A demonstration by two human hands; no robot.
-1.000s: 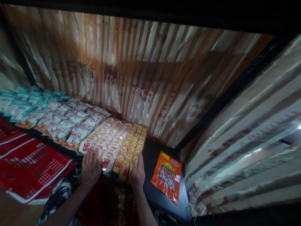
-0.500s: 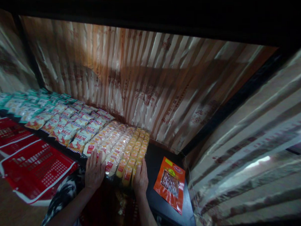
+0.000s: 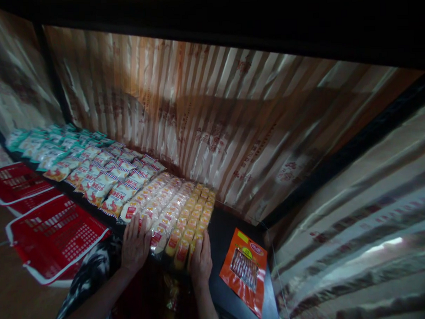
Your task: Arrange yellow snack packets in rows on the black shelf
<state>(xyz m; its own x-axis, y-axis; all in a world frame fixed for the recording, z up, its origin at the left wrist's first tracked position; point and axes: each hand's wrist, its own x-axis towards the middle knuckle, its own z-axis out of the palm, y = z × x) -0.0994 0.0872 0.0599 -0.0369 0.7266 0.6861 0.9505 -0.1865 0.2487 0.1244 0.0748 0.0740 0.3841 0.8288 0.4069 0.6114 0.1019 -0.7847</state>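
Rows of clear-wrapped white packs [image 3: 161,222] and yellow packs [image 3: 192,216] lie side by side on a black shelf [image 3: 224,233]. My left hand [image 3: 135,246] rests with its fingers spread on the front ends of the white packs. At the right front edge of the yellow packs is my right hand [image 3: 201,258], its fingers extended and touching their side, not wrapped round any pack. An orange bag [image 3: 244,270] with a see-through window lies flat to the right of my right hand.
White snack bags [image 3: 119,195] and green-white bags [image 3: 54,153] line the shelf leftward. Red baskets [image 3: 66,225] stand below at the left. A pleated printed curtain [image 3: 211,117] hangs behind, with a black post [image 3: 338,155] at the right.
The view has shifted slightly, so the shelf goods appear a little further right. Both hands remain against the packs in much the same place.
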